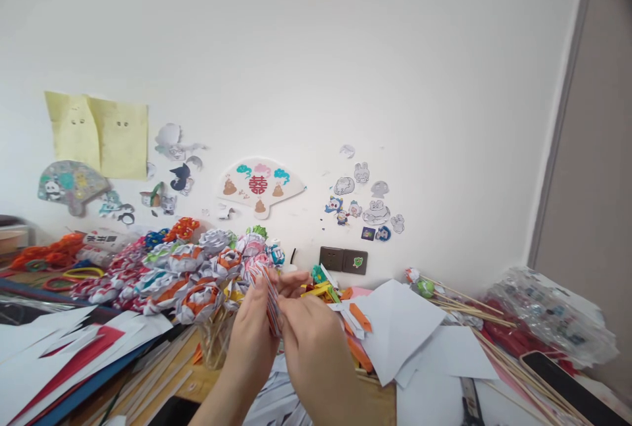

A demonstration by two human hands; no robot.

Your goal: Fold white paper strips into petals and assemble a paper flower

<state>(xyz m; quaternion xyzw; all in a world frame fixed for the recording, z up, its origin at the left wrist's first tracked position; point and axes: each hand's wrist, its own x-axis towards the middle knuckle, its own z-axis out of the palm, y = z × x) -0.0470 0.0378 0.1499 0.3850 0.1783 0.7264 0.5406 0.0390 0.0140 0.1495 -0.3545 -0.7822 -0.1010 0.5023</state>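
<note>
Between my two hands is a narrow piece of pleated paper (272,307) with red, white and blue-grey stripes, held upright above the table. My left hand (251,324) closes around its left side, thumb up along the folds. Against its right side, my right hand (313,337) pinches the paper with bent fingers that partly hide it. Just behind and left of the hands, a bunch of crumpled paper flowers (200,297) in white, orange, pink and blue stands in a clear container (213,340).
Folded colourful paper strips (358,317) and white sheets (402,327) lie to the right, with a utility knife (471,399), a dark phone (567,380) and a clear plastic bag (553,314). At left are paper sheets (34,353) and wooden sticks (160,373). A white wall (316,51) stands behind.
</note>
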